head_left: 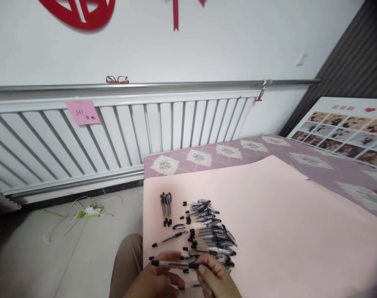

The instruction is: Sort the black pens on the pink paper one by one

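Note:
Both my hands hold one clear-barrelled pen [173, 264] with black ends, level above the table edge. My left hand [159, 278] grips it near the left end, fingers bent round the barrel. The pen's right end is pinched between the thumb and fingers of my right hand [215, 275]. Just beyond lies a loose heap of similar capped pens [211, 238], partly hidden by my hands. Left of the heap are an uncapped pen [168, 239] and a separate cap [179, 227]. Farther back, several pens [165, 209] lie side by side in a small group.
Pink paper [269, 231] covers much of the purple patterned cloth [204, 157]. A white radiator [129, 132] with a pink note [83, 112] stands behind. Glasses [117, 79] rest on the pipe. A power strip [90, 212] with cables lies on the floor. A photo board [340, 132] leans at right.

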Demonstrator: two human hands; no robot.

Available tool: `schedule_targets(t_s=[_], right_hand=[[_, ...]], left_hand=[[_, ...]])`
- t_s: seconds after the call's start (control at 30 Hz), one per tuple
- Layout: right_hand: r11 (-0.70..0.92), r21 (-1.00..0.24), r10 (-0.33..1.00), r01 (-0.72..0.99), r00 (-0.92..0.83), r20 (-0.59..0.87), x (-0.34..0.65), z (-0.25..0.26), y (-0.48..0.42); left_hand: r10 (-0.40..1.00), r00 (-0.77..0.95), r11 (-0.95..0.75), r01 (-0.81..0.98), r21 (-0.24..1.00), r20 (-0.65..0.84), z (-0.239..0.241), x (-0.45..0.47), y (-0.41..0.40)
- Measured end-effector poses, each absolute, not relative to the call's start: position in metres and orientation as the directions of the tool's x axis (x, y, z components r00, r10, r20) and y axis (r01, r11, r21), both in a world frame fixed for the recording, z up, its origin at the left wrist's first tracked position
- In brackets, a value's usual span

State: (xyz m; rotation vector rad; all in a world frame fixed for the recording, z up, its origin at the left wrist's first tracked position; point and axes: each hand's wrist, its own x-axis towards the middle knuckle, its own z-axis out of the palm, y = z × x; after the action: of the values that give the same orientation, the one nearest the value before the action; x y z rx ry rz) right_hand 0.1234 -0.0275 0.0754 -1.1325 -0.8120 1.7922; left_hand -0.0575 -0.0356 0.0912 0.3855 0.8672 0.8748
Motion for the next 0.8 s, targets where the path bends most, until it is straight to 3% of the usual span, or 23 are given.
schedule_targets(t_s=[0.07, 0.17, 0.3, 0.43, 0.57, 0.8], right_hand=[[-0.440, -0.841, 0.894, -0.313, -0.243, -0.377, 0.131, 0.078, -0.028], [-0.414, -0.886, 0.901, -0.207, -0.233, -0.367, 0.140, 0.083, -0.028], [-0.242, -0.966, 0.951, 0.085, -0.174, -0.254, 0.141, 0.090, -0.027], [-0.065, -0.948, 0.946, 0.313, -0.284, -0.159, 0.139, 0.091, -0.026], [0.058, -0.917, 0.915, 0.395, -0.389, -0.110, 0.143, 0.091, -0.026], [0.064, -0.935, 0.913, 0.348, -0.398, -0.086, 0.143, 0.106, -0.022]], left_hand=[[0.793, 0.233, 0.594, -0.500, 0.631, -0.562, 0.091, -0.071, -0.030], [0.840, 0.190, 0.532, -0.473, 0.702, -0.509, 0.092, -0.086, -0.024], [0.782, 0.434, 0.550, -0.144, 0.822, -0.447, 0.101, -0.084, -0.029], [0.707, 0.564, 0.463, 0.089, 0.882, -0.427, 0.108, -0.069, -0.036], [0.682, 0.645, 0.404, 0.062, 0.912, -0.346, 0.095, -0.050, -0.032], [0.805, 0.469, 0.446, -0.072, 0.892, -0.365, 0.079, -0.023, -0.028]])
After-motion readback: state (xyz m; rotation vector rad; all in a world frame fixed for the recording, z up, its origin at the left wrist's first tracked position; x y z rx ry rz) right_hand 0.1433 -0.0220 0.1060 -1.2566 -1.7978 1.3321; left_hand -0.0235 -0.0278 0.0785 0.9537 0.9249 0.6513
